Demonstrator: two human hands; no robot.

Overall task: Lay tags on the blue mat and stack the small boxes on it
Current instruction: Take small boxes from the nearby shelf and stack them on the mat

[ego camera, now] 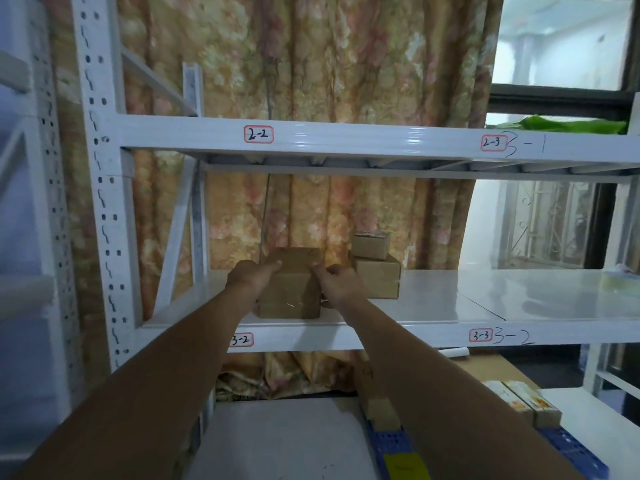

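Observation:
A brown cardboard box [292, 289] stands near the front of the white shelf [433, 306] marked 3-2. My left hand [247, 273] holds its left top edge, fingers lying over the top. My right hand [341, 280] grips its right top edge with curled fingers. To the right, a smaller box [370, 245] sits on top of a medium box [379, 280]. Far below, the blue mat [391, 445] shows between and beside my forearms, with a yellow tag [405, 465] lying on it.
A second white shelf [346, 136] runs overhead, labelled 2-2 and 2-3. A flowered curtain hangs behind the rack. Low at the right stand two long cartons [530, 403] and a flat cardboard piece [485, 368]. A grey surface [277, 441] lies under my arms.

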